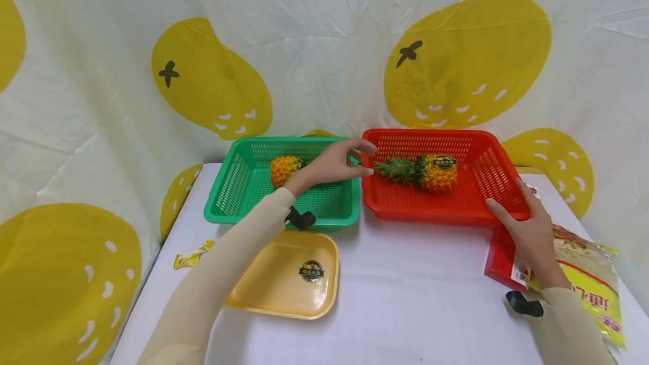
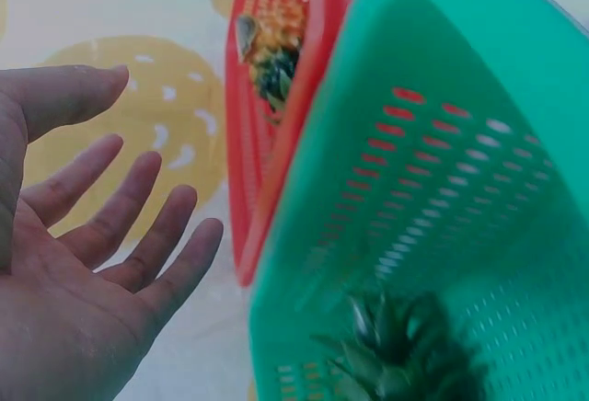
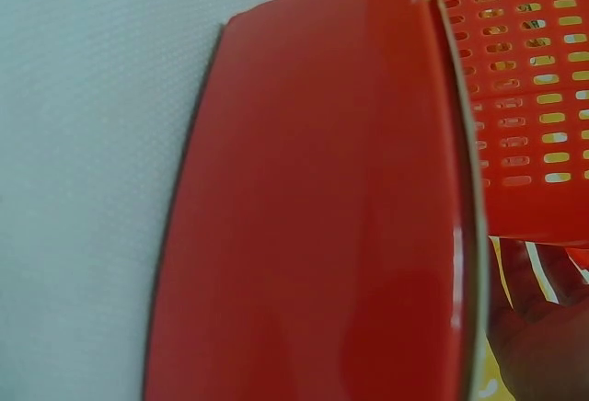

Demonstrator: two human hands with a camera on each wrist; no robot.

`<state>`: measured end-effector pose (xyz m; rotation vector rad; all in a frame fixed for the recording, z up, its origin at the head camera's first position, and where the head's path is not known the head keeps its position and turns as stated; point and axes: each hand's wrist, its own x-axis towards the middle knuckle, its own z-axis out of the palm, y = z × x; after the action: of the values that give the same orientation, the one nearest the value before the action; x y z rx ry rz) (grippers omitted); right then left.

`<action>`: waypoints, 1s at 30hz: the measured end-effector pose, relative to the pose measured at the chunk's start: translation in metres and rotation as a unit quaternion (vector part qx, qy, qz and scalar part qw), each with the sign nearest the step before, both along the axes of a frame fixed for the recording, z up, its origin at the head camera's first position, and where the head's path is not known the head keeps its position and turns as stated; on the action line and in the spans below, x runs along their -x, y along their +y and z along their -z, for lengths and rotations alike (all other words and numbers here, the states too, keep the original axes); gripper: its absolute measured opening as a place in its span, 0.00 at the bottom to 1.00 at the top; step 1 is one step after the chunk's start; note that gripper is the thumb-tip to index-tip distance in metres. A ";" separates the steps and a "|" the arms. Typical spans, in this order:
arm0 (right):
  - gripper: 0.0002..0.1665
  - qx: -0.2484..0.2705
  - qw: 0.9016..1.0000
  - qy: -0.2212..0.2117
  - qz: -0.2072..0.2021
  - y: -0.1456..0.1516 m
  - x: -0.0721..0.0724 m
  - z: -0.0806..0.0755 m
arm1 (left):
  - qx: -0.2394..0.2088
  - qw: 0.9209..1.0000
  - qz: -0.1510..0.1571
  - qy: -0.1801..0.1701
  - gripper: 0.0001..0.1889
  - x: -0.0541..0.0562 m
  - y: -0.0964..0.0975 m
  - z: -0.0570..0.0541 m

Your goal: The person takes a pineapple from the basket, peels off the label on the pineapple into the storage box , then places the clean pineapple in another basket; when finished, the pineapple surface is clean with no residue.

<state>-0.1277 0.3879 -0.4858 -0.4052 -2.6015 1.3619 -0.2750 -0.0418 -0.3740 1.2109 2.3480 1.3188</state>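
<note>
My left hand (image 1: 337,163) reaches over the right side of the green basket (image 1: 215,204), its fingers spread toward the left rim of the red basket (image 1: 405,214). In the left wrist view that hand (image 2: 101,235) holds nothing, fingers and thumb well apart. My right hand (image 1: 532,235) grips the red basket's front right corner, thumb at the front and fingers along the right side; its fingertips are hidden behind the basket in the right wrist view. A pineapple (image 1: 436,176) with a dark label lies inside the red basket. Another pineapple (image 1: 284,170) lies in the green basket, partly covered by my left arm.
An orange tray (image 1: 284,275) bearing a label sits before the green basket. Yellow wrapped candy (image 1: 190,258) lies to its left. A red box (image 1: 499,261) and a yellow food packet (image 1: 593,275) lie by my right wrist. Behind hangs a patterned cloth (image 1: 314,72).
</note>
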 end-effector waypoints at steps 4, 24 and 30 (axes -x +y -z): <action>0.55 -0.002 1.000 0.000 0.005 0.003 -0.002 0.001 | 0.015 1.000 0.007 0.005 0.24 0.004 0.021 -0.003; 0.55 0.008 1.000 0.003 0.012 -0.003 0.000 -0.001 | 0.091 0.995 -0.025 0.017 0.26 0.036 0.097 -0.006; 0.54 0.018 1.000 0.005 0.013 -0.003 0.000 -0.002 | 0.141 0.989 -0.045 0.006 0.34 0.046 0.115 0.000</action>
<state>-0.1276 0.3845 -0.4838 -0.4357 -2.5581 1.4006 -0.3207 0.0735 -0.3743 1.0412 2.5185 0.9606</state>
